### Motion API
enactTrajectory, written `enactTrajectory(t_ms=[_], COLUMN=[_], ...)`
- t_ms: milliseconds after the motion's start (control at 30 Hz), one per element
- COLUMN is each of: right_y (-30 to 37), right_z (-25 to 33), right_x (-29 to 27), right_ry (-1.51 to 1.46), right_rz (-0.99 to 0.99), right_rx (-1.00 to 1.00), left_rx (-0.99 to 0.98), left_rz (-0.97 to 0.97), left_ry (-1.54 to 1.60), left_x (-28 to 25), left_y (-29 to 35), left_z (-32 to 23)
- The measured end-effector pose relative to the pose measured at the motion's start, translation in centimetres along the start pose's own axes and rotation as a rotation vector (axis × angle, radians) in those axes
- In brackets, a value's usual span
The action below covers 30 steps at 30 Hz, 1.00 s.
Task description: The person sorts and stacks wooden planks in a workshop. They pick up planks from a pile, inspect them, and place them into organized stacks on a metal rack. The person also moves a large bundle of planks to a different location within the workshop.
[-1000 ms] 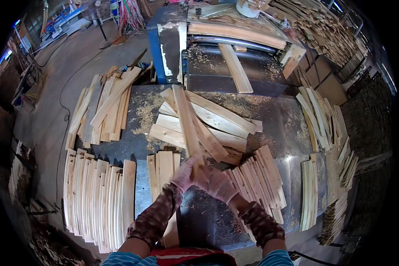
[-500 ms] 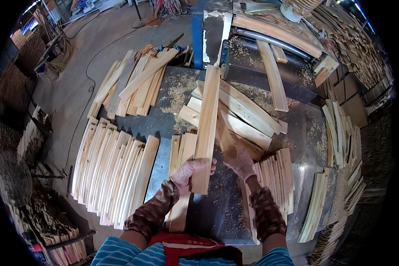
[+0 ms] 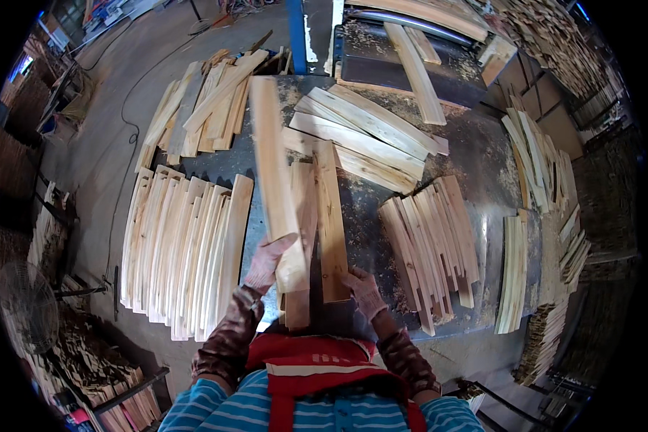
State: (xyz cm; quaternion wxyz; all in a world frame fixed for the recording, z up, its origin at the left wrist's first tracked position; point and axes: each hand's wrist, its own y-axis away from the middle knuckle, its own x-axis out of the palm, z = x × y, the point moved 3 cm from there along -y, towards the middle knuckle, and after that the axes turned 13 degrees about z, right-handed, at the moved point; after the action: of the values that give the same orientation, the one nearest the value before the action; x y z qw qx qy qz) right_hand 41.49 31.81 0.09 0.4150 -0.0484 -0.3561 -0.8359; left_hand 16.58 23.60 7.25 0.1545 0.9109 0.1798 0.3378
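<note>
My left hand [image 3: 261, 263], in a pale work glove, grips a long planed board [image 3: 272, 165] near its lower end. This board stretches away from me above the table, slightly blurred. My right hand [image 3: 365, 292], gloved too, has its fingers at the near right corner of a second, darker board [image 3: 331, 230]. Between these two lies another board [image 3: 304, 216], partly covered by the left one. Just beyond, several loose boards [image 3: 367, 133] lie crossed over each other on the dark metal table [image 3: 360, 317].
A long row of boards on edge [image 3: 183, 259] stands at the left, a shorter row [image 3: 432, 252] at the right. A loose board pile [image 3: 216, 108] lies at the far left. Behind is a machine with a roller [image 3: 410, 25], a board [image 3: 416, 75] resting on its bed.
My left hand has swung its board to the left. My right hand has come nearer to me and left with the darker board. The whole view has shifted somewhat.
</note>
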Motion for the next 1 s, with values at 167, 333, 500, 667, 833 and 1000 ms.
enactTrajectory(t_ms=[167,333,500,667,833,1000], right_y=[1.6,2.6,2.6,2.3,0.8,-2.3], right_z=[2.3,3.2,1.8,0.5,-4.8,-2.9], right_x=[0.7,1.2,0.3,1.4,2.6,4.4], right_ry=[-0.100,-0.129,-0.064,-0.024,0.185,0.736], right_rz=[-0.044,-0.025,-0.054,0.004,0.110,0.025], right_rx=[-0.105,-0.101,-0.079,-0.014,0.012,0.294], left_rx=[0.193,0.244,-0.012,-0.086,-0.182,0.380], left_rz=[-0.080,-0.159,-0.161,-0.064,-0.190,-0.608], left_ry=[-0.125,-0.179,-0.366,-0.351,-0.578,-1.011], left_x=[-0.5,-6.6,-6.4,-5.7,-2.9,-6.1], left_y=[4.8,3.5,2.9,1.8,1.1,1.4], left_z=[-4.3,-6.3,-0.9,9.7,8.1,8.8])
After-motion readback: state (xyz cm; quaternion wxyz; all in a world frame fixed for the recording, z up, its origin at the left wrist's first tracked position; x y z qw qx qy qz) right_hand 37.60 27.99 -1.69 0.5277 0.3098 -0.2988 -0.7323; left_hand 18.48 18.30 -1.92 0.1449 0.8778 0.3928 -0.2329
